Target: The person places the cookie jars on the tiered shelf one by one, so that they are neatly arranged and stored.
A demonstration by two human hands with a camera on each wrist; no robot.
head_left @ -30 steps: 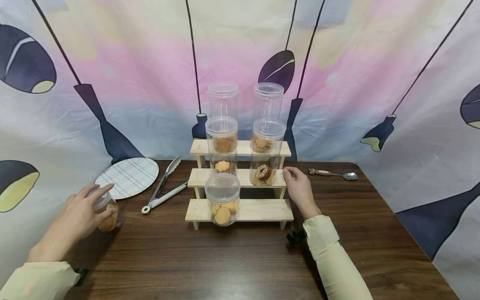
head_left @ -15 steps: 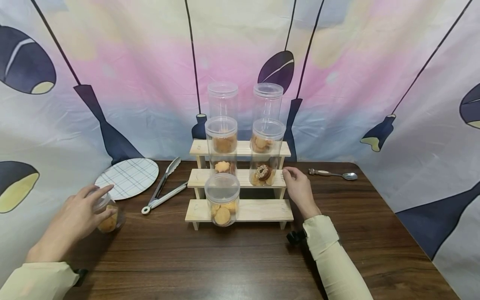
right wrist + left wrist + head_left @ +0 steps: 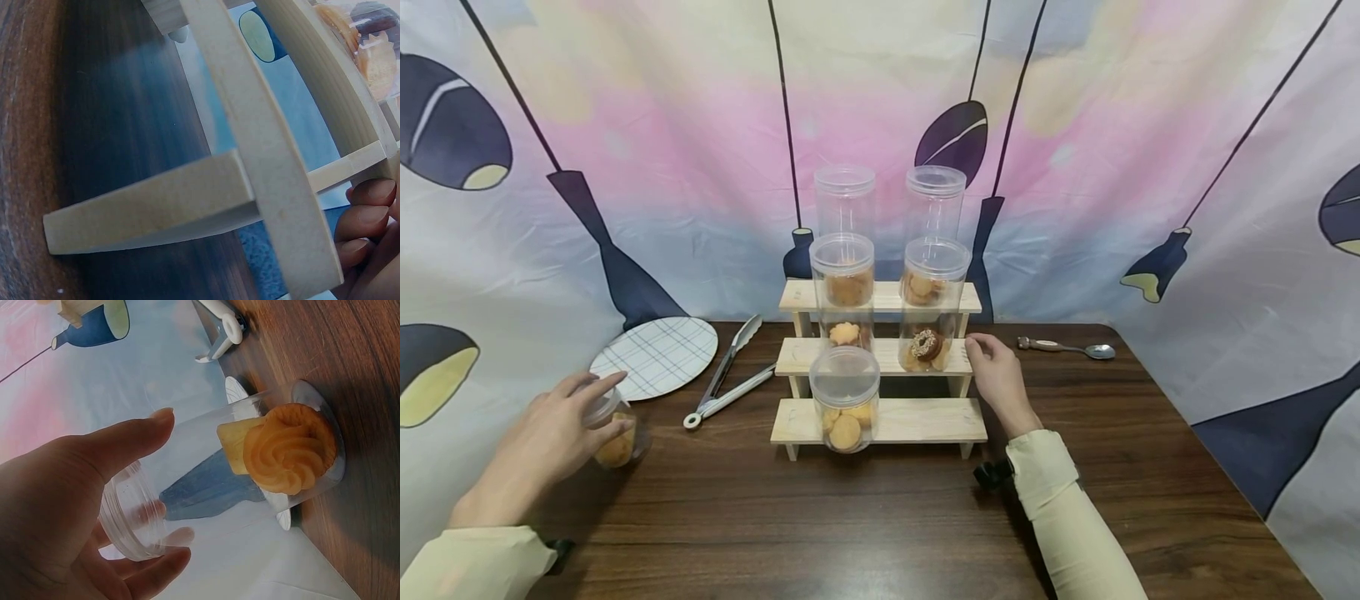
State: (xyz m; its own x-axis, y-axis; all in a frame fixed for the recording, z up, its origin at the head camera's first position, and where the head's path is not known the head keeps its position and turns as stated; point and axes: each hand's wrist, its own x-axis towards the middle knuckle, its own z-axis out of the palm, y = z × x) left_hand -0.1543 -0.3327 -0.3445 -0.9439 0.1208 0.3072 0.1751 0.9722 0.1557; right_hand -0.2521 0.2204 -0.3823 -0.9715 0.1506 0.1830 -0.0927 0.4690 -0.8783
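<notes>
At the left of the head view, my left hand (image 3: 553, 429) has its thumb and fingers around the top of a clear lidded jar (image 3: 628, 442). A swirled cookie (image 3: 290, 450) and a paler square piece lie at the jar's bottom, which meets the table in the left wrist view. My right hand (image 3: 1000, 383) grips the right end of the middle step of a three-step wooden stand (image 3: 932, 421). In the right wrist view its curled fingers (image 3: 365, 219) sit under that step. Several cookie jars stand on the steps, including a shorter jar (image 3: 845, 400) on the lowest one.
A round checked placemat (image 3: 658, 354) lies at the back left, beside open tongs (image 3: 722, 392). Right of the stand, a spoon (image 3: 1063, 347) rests on the brown table (image 3: 865, 533). A printed cloth (image 3: 715, 208) hangs behind and at both sides.
</notes>
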